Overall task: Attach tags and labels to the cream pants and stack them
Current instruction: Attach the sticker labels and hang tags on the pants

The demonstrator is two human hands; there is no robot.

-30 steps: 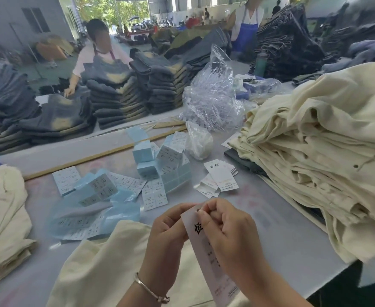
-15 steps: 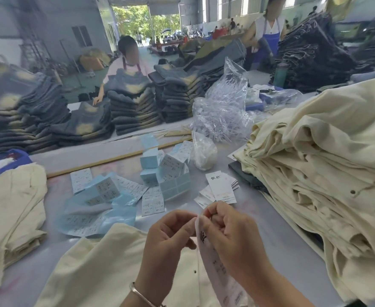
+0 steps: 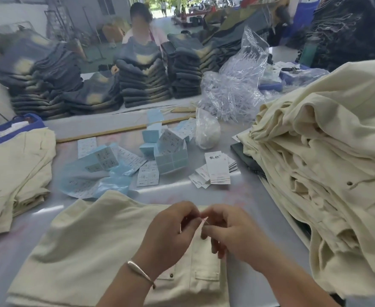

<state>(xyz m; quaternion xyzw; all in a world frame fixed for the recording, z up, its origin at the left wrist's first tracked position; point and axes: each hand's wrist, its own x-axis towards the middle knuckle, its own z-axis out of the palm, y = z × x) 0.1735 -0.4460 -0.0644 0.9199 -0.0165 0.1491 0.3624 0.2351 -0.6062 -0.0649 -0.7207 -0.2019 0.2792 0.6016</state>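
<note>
A pair of cream pants lies flat on the grey table in front of me. Above its waistband my left hand and my right hand meet, both pinching a white paper hang tag seen edge-on, most of it hidden behind my fingers. A small pile of white hang tags lies further back at the centre. Blue and white label sheets are scattered to the left of that pile. A tall heap of cream pants fills the right side. A lower stack of folded cream pants sits at the left.
Clear plastic bags holding fasteners stand behind the labels, with a small white bag beside them. Stacks of dark jeans line the far table, where another person works. A blue crate sits at far left.
The view has tipped downward, showing more of the pants. The tag has turned from face-on to edge-on between my fingers, and both hands have dropped closer to the waistband.
</note>
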